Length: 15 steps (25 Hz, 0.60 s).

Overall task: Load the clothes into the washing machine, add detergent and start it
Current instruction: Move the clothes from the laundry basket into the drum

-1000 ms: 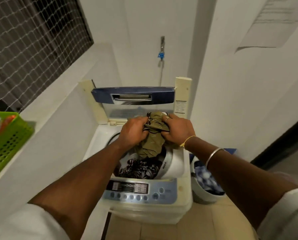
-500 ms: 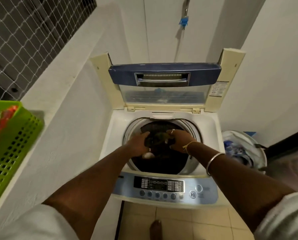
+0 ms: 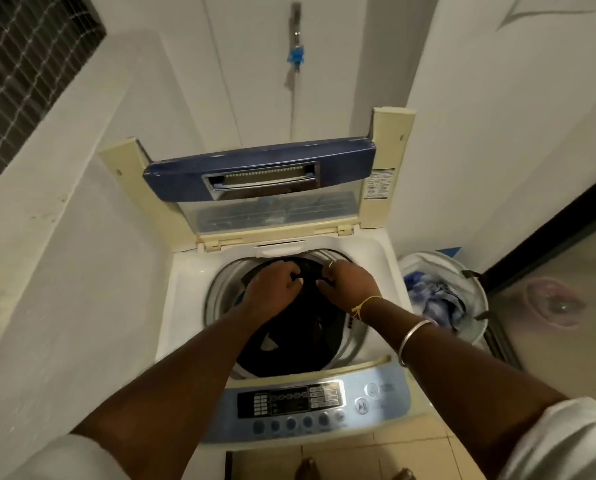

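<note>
left hand (image 3: 272, 289) and right hand (image 3: 350, 284): fingers clenched on dark garment (image 3: 289, 344) in drum (image 3: 220, 292); likely soft, light, limp, so grab bunched folds anywhere

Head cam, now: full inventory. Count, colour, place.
White top-load washing machine: 1, white with pale blue control panel, centre, blue-trimmed lid raised.
Dark garment: 1, black, in the drum.
White laundry basket: 1, white, floor right of machine, holding blue-and-white clothes.
Blue wall tap: 1, blue, wall behind machine.
Wire mesh: 1, pale, upper left.
Left hand: 1, gripping the garment.
Right hand: 1, gripping the garment; silver bangle on wrist.
</note>
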Each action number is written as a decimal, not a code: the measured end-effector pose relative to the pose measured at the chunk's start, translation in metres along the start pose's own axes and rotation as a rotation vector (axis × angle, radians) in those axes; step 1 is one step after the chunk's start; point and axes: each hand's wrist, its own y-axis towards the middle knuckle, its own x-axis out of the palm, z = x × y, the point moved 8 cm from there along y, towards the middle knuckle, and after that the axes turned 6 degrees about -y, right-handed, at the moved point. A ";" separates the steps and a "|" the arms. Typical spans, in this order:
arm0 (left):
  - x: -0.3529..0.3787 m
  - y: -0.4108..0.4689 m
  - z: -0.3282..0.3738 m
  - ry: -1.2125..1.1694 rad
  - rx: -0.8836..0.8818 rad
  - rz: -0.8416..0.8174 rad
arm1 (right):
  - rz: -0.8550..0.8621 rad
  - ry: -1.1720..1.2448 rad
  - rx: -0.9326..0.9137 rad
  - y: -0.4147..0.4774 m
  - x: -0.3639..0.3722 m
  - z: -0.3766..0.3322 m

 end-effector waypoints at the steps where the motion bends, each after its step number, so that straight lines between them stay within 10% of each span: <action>1: 0.005 0.008 0.021 0.006 0.043 0.017 | 0.057 0.008 0.017 -0.003 -0.010 0.012; 8: 0.101 0.072 0.162 -0.051 0.252 -0.005 | 0.292 0.109 0.227 -0.024 -0.057 0.156; 15: 0.243 0.152 0.243 0.004 0.184 -0.159 | 0.182 0.080 0.223 -0.009 -0.047 0.334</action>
